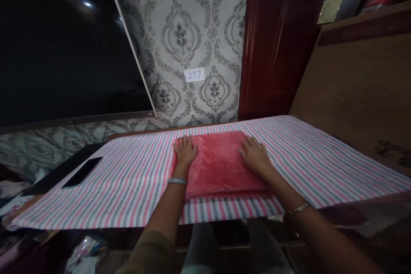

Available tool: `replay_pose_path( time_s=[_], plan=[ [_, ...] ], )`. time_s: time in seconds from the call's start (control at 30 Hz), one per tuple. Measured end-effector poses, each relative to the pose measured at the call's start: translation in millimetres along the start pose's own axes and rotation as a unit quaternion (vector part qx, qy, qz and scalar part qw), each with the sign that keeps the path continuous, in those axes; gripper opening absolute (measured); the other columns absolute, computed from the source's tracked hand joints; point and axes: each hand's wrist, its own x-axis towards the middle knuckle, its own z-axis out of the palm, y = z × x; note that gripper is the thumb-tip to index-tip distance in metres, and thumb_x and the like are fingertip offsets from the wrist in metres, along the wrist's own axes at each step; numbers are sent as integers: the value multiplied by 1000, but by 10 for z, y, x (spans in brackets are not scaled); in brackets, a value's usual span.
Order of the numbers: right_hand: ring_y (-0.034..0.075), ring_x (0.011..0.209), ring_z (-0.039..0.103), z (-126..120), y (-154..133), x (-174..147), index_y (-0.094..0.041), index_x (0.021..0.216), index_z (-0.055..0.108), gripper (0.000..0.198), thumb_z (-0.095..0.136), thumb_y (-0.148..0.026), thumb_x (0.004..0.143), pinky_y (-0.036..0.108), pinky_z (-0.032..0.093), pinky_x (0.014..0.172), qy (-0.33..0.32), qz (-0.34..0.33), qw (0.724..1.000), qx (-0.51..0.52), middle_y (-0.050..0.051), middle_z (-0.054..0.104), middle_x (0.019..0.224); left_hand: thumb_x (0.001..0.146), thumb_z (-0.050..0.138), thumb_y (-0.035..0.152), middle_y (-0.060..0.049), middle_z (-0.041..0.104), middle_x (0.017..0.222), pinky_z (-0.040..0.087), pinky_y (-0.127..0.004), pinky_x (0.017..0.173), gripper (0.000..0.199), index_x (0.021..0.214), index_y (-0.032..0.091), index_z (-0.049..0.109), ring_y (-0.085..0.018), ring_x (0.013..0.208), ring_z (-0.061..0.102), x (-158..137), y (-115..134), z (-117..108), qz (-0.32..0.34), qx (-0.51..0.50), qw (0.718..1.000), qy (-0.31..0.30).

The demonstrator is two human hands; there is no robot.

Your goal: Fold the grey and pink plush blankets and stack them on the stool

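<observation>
A folded pink-red plush cloth [220, 167] lies flat on a striped tablecloth [128, 180] in front of me. My left hand [185, 150] rests on its far left corner, fingers spread and palm down. On the cloth's right edge, my right hand [256, 154] also lies flat with the fingers stretched out. Neither hand grips the cloth; both only touch its top. The near edge of the cloth shows stacked layers, close to the table's front edge.
A black phone [82, 173] lies at the left of the table. Behind it hangs a large dark screen [64, 43]. A big cardboard box [359, 94] stands at the right. A paper label reading 277 [194, 74] is on the wallpaper. Plastic-wrapped items [85, 250] sit low at the left.
</observation>
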Motion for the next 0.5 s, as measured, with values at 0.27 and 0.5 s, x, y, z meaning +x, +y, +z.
replay_pose_path(
  time_s=[0.27, 0.5],
  plan=[
    [29, 151, 21, -53, -1131, 533, -20, 155, 35, 55, 31, -31, 102, 55, 21, 119, -76, -182, 979, 56, 11, 26, 164, 99, 33, 38, -12, 38, 160, 19, -66, 118, 57, 152, 19, 41, -33, 149, 28, -5, -36, -4, 27, 22, 999, 17],
    [30, 142, 39, 181, -789, 946, -22, 147, 49, 51, 39, -45, 102, 53, 31, 115, -48, -147, 988, 24, 12, 47, 153, 100, 34, 36, -12, 41, 158, 24, -66, 116, 53, 149, 20, 44, -32, 147, 31, 59, -82, 15, 35, 42, 998, 26]
  ],
)
